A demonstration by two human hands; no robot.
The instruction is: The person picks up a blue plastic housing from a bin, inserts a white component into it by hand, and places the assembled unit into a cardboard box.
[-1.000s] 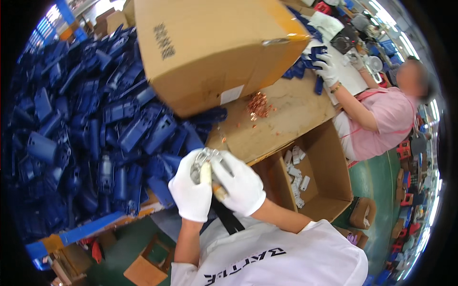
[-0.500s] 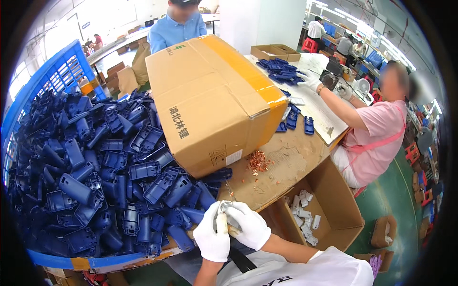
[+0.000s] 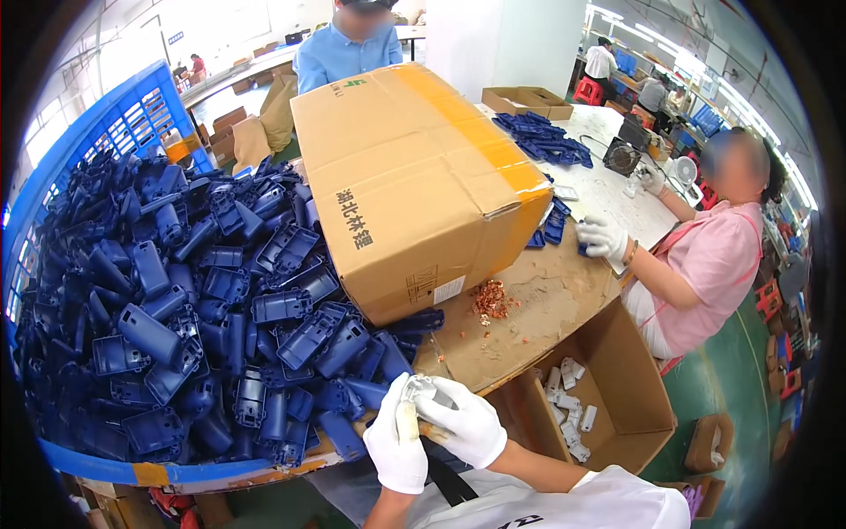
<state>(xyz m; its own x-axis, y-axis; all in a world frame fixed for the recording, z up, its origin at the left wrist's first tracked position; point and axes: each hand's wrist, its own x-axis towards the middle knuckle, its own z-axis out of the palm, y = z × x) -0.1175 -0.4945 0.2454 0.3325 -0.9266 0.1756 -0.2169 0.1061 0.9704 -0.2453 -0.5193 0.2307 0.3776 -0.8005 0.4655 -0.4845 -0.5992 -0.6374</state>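
Observation:
My left hand (image 3: 394,445) and my right hand (image 3: 467,425), both in white gloves, meet at the near edge of the table. Between their fingertips they grip a small, pale grey-white plastic piece (image 3: 421,386), mostly covered by the gloves. Its exact kind cannot be made out. The left thumb, with a yellowish stain on the glove, presses against it. Just left of my hands, many dark blue plastic housings (image 3: 150,339) fill a big blue crate (image 3: 97,469). A small heap of copper-coloured metal bits (image 3: 492,301) lies on the table beyond my right hand.
A large closed carton (image 3: 397,194) stands ahead. Right of my hands, an open cardboard box (image 3: 639,379) holds several white plastic parts (image 3: 568,413). A co-worker in pink sits at the right, one gloved hand (image 3: 603,238) at a blue part; more blue parts (image 3: 542,137) lie beyond.
The whole view has shifted slightly, with the scene sliding right. The co-worker's gloved hand has moved from the far blue pile to the near table edge. My hands keep hold of the pale piece.

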